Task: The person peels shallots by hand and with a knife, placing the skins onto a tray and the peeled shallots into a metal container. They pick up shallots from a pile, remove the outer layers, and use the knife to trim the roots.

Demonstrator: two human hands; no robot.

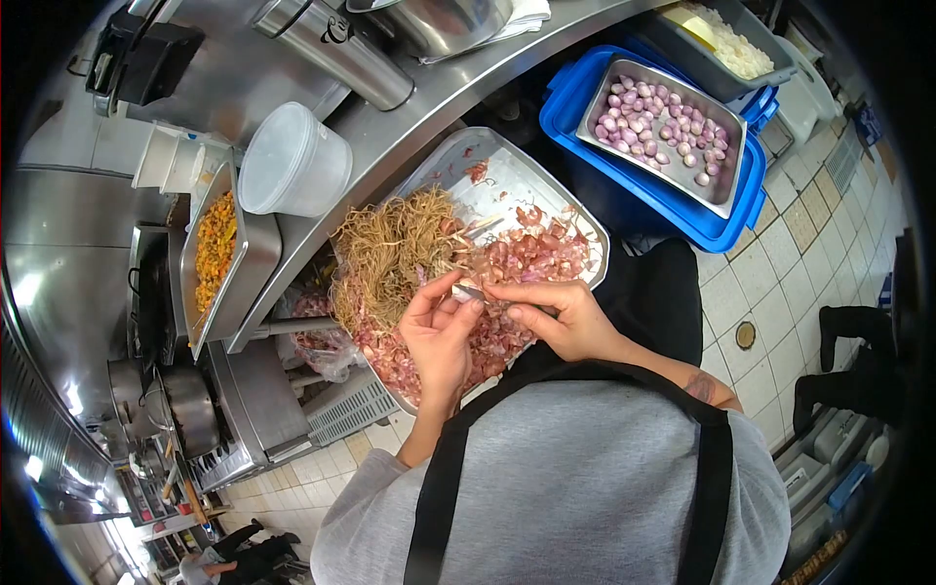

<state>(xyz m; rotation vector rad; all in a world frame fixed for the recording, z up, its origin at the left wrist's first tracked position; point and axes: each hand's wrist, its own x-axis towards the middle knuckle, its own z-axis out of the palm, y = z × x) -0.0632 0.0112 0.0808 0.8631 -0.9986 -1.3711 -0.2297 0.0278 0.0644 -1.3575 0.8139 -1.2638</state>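
Cream and tan floor tiles (751, 336) and a curved stainless-steel counter (434, 107) surround the seated person in a kitchen. Between the two hands is a small pale piece, apparently a shallot (457, 292), with a short grey blade (471, 292) against it. The left hand (437, 331) grips the pale piece in its bent fingers; the right hand (565, 320) has its fingers pinched by the blade, the handle hidden. Both hands are above a large, rectangular, pale metal tray (478, 151), covering its near middle. In it lie a tangled heap of tan, stringy roots (390, 229) and a broad spread of reddish-purple skins (546, 255). Along the tray's left side runs the counter's edge, bearing a translucent white round tub (292, 161) and a deep steel pan (252, 263) of orange diced food (214, 253). To the right, a blue plastic lid (726, 234) carries a shallow steel pan (717, 195) of peeled purple shallots (634, 122); a grey plastic tub (697, 76) of white food (731, 49) stands just beyond.
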